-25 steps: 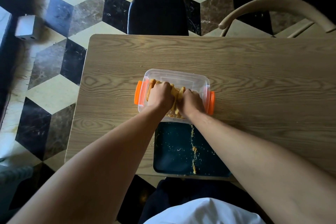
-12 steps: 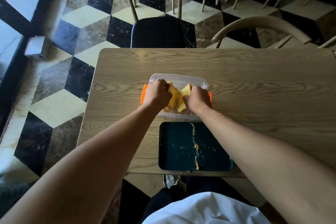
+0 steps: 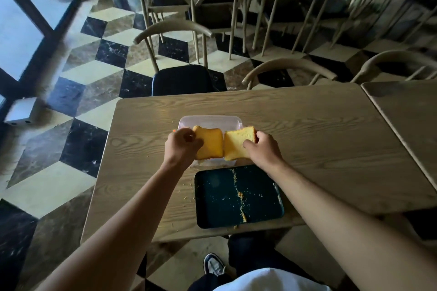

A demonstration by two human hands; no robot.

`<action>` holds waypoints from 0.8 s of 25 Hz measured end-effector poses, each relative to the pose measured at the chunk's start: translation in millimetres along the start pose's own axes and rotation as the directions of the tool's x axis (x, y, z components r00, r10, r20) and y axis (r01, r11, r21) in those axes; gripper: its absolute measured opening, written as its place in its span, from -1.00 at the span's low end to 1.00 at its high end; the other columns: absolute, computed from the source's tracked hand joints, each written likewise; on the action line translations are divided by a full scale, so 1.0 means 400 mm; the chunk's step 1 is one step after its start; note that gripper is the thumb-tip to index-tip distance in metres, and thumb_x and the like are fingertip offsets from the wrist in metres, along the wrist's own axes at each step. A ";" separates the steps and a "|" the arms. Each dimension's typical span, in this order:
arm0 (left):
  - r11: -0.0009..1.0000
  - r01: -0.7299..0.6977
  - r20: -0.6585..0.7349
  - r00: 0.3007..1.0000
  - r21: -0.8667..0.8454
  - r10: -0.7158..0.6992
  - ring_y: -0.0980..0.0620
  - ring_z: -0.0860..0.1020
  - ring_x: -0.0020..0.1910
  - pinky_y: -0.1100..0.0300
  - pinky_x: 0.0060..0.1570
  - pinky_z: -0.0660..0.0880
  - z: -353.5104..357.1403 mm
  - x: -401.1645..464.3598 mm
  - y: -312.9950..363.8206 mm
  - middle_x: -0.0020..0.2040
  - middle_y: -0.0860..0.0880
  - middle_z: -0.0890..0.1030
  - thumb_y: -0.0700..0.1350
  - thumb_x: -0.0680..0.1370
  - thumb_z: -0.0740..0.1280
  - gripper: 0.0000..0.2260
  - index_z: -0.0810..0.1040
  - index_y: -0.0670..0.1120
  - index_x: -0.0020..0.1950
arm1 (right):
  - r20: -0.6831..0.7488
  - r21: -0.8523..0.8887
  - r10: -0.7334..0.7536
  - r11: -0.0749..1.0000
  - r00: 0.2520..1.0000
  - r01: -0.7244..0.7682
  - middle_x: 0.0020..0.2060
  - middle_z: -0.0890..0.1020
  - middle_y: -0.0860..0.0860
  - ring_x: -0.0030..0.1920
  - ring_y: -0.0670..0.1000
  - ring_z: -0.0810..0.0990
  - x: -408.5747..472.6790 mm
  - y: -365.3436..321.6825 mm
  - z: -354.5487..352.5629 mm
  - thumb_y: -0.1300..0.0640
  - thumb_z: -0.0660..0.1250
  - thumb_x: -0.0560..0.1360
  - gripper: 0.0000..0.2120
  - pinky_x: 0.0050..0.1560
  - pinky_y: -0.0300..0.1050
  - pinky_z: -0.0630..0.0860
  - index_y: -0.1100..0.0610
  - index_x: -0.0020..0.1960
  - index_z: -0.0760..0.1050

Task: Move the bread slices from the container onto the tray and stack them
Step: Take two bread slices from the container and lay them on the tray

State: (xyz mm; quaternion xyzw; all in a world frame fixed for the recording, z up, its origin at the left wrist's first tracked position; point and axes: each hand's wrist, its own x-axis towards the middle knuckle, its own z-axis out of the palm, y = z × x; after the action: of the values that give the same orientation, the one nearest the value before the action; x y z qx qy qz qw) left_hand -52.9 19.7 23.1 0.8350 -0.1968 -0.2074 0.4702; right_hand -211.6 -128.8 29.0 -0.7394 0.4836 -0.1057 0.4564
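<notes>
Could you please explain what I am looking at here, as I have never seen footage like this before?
There is no machine: a person wears a camera on the head, looking down at their own arms. The left hand holds one bread slice and the right hand holds another slice, both lifted above a clear plastic container. Nearer the person, a dark tray lies on the wooden table, scattered with crumbs and holding no bread yet.
</notes>
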 end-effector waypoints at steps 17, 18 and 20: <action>0.874 0.431 0.169 0.900 -0.222 -0.401 -0.11 0.61 -0.16 -0.18 -0.03 0.62 0.129 -0.150 -0.203 -0.17 -0.15 0.66 -0.34 0.46 0.46 -0.87 0.66 -0.11 -0.12 | 0.180 0.149 0.294 0.935 0.939 -0.322 -0.08 0.53 0.11 -0.15 0.01 0.49 0.016 0.306 -0.009 0.22 0.27 0.55 -0.83 -0.21 -0.15 0.39 0.25 0.11 0.51; 0.867 0.453 0.167 0.890 -0.208 -0.425 -0.11 0.60 -0.16 -0.15 -0.04 0.62 0.135 -0.148 -0.209 -0.18 -0.13 0.65 -0.34 0.46 0.45 -0.88 0.65 -0.13 -0.11 | 0.187 0.146 0.322 0.925 0.928 -0.350 -0.01 0.52 0.11 -0.08 0.02 0.51 0.026 0.317 -0.002 0.20 0.27 0.56 -0.72 -0.12 -0.15 0.40 0.29 0.23 0.49; 0.855 0.490 0.162 0.870 -0.170 -0.467 -0.10 0.61 -0.16 -0.12 -0.04 0.63 0.149 -0.145 -0.223 -0.17 -0.11 0.65 -0.32 0.47 0.46 -0.87 0.63 -0.10 -0.12 | 0.218 0.146 0.363 0.906 0.906 -0.398 0.07 0.53 0.09 -0.03 0.01 0.53 0.042 0.333 0.013 0.18 0.26 0.57 -0.63 -0.05 -0.15 0.42 0.27 0.35 0.42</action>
State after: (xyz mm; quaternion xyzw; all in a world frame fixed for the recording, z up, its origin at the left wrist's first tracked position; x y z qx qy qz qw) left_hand -121.1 51.1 -73.0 0.7911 0.0131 -0.3846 0.4755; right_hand -282.2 -154.8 -82.4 -0.5909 0.5621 0.0103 0.5786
